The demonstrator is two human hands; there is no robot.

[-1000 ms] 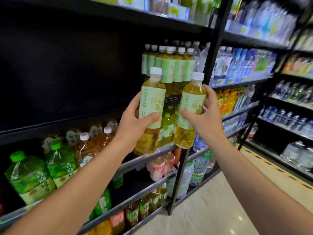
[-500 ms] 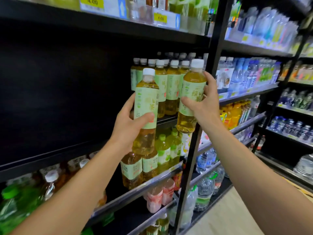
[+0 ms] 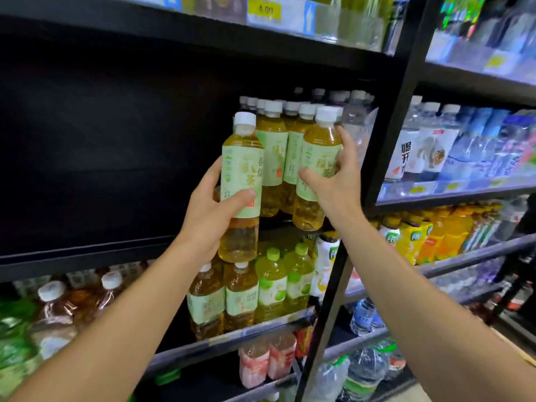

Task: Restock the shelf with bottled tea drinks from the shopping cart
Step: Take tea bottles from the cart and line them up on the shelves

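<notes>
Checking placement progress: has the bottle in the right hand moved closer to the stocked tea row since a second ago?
Yes. The right hand has carried its bottle up and in against the stocked tea row.

Both arms reach up and forward; the left hand (image 3: 210,211) and right hand (image 3: 338,181) each grip a green tea bottle.

A yellow price tag (image 3: 264,10) is fixed to the top shelf edge. On the right, clear water bottles (image 3: 429,140) are lined up, with orange and yellow juice bottles (image 3: 429,236) one level down. Lower left, brown drinks with white caps (image 3: 81,297) are seen — blurred. Near the bottom, pink bottles (image 3: 266,361) are stood beside a black upright post (image 3: 388,134).
</notes>
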